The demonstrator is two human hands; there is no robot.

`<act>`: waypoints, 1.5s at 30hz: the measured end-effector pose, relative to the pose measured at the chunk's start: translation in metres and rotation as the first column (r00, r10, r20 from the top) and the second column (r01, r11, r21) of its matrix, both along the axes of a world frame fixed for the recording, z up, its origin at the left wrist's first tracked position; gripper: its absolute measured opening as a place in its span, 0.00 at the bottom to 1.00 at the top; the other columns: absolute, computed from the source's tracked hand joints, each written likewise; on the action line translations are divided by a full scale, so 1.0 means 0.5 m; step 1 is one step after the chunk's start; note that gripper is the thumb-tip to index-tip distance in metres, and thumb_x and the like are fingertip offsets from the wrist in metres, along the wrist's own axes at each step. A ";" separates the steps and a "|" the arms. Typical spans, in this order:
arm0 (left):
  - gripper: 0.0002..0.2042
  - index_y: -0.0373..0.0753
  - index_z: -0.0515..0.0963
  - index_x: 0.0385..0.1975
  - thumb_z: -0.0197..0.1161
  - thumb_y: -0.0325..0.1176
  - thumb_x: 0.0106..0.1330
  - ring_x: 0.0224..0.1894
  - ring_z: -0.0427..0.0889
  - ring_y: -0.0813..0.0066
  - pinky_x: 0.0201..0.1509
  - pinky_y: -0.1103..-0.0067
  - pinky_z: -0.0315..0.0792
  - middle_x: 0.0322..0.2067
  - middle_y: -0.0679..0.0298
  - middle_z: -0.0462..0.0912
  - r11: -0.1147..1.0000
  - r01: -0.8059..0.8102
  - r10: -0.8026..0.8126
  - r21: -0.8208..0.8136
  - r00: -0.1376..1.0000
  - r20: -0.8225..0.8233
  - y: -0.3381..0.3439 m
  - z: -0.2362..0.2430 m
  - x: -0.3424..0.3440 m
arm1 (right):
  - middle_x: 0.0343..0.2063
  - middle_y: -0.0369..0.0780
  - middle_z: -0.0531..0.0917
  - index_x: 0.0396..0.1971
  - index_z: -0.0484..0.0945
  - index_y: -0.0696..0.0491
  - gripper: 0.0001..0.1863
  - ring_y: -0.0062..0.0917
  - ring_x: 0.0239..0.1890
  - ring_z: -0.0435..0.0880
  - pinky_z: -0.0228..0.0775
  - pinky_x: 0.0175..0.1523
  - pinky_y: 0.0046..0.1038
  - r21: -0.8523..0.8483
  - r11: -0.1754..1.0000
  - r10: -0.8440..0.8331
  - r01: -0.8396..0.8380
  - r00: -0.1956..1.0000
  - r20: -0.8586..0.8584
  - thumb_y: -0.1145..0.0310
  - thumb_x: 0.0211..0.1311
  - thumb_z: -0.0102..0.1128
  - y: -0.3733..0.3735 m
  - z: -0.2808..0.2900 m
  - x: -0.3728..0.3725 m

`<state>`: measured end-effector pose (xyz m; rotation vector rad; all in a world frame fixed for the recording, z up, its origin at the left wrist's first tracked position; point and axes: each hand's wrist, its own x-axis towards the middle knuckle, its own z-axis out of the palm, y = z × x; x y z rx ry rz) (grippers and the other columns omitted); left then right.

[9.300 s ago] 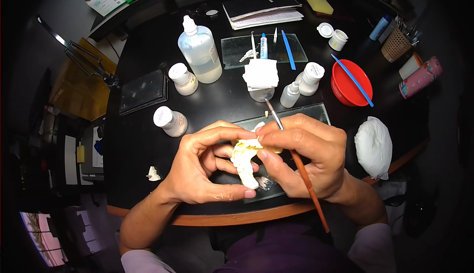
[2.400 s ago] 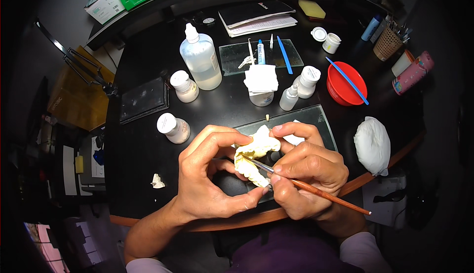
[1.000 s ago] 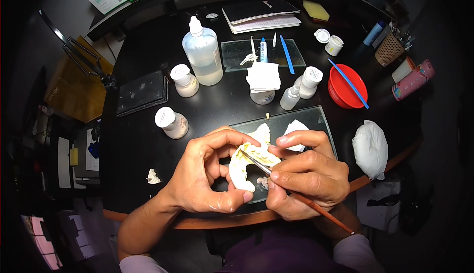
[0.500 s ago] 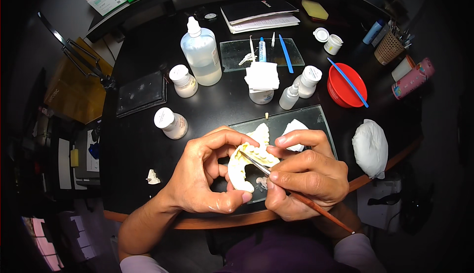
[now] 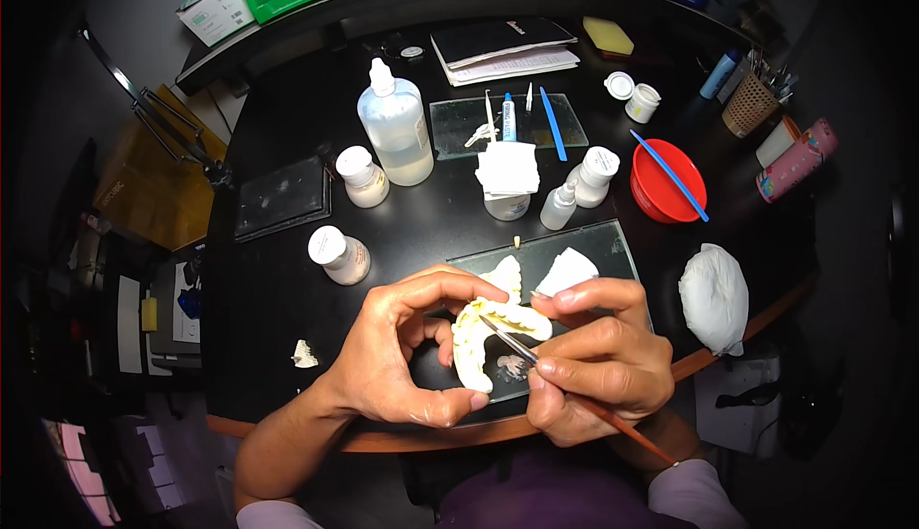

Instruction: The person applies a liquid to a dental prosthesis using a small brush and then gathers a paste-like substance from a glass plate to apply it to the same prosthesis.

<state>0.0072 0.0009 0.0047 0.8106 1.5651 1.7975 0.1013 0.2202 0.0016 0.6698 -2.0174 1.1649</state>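
My left hand point(image 5: 388, 347) is closed around a pale yellow, horseshoe-shaped dental cast point(image 5: 471, 352), its fingertips on the far side and thumb at the near end. In my right hand point(image 5: 613, 357) is a fine brush point(image 5: 598, 409) with a reddish-brown handle and metal ferrule. The brush's tip rests against the inner side of the tooth row, near the front of the arch. Below the cast, a smear of greyish-pink paste point(image 5: 513, 367) lies on a glass slab point(image 5: 613, 242). A second cast point(image 5: 502, 273) and a folded white tissue point(image 5: 569, 269) sit on that slab.
A small tooth-like piece point(image 5: 517, 241) lies at the slab's far edge. Beyond stand a large dropper bottle point(image 5: 395, 132), white-capped jars point(image 5: 362, 177) and a red bowl point(image 5: 661, 189) with a blue stick across it. At right is a white wrapped bundle point(image 5: 714, 299).
The view has shifted, so the bench items sit slightly lower. In my left hand the cast has turned a little, and the brush tip has moved along its inner side.
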 end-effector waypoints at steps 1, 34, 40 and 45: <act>0.39 0.21 0.75 0.58 0.81 0.28 0.41 0.58 0.80 0.66 0.66 0.71 0.73 0.55 0.51 0.76 1.000 -0.005 0.005 0.001 1.000 -0.007 -0.002 0.001 0.000 | 0.30 0.35 0.87 0.37 0.84 0.51 0.12 0.37 0.52 0.80 0.89 0.55 0.39 0.032 0.999 -0.021 0.021 1.000 0.011 0.78 0.52 0.73 -0.002 0.001 0.008; 0.39 0.19 0.74 0.59 0.80 0.22 0.42 0.59 0.80 0.66 0.63 0.74 0.82 0.55 0.51 0.74 0.996 0.010 -0.014 0.091 0.999 0.037 0.000 0.002 0.006 | 0.35 0.35 0.89 0.40 0.88 0.51 0.16 0.37 0.53 0.82 0.85 0.50 0.31 0.042 0.999 -0.016 0.015 1.000 0.026 0.79 0.49 0.77 -0.015 0.000 0.012; 0.38 0.19 0.74 0.59 0.79 0.21 0.42 0.59 0.80 0.66 0.62 0.74 0.82 0.55 0.51 0.74 0.996 0.003 -0.007 0.085 0.999 0.043 -0.001 0.002 0.006 | 0.35 0.35 0.89 0.40 0.88 0.51 0.16 0.37 0.53 0.82 0.85 0.49 0.31 0.039 0.999 -0.014 0.012 0.999 0.037 0.79 0.49 0.77 -0.014 -0.003 0.010; 0.38 0.19 0.74 0.59 0.79 0.21 0.42 0.58 0.80 0.66 0.61 0.74 0.82 0.55 0.51 0.74 0.996 0.006 -0.010 0.089 0.999 0.045 -0.001 0.003 0.007 | 0.32 0.35 0.89 0.37 0.88 0.50 0.12 0.36 0.51 0.82 0.87 0.54 0.38 0.068 0.997 -0.028 0.027 0.999 0.015 0.74 0.52 0.77 -0.011 -0.005 0.009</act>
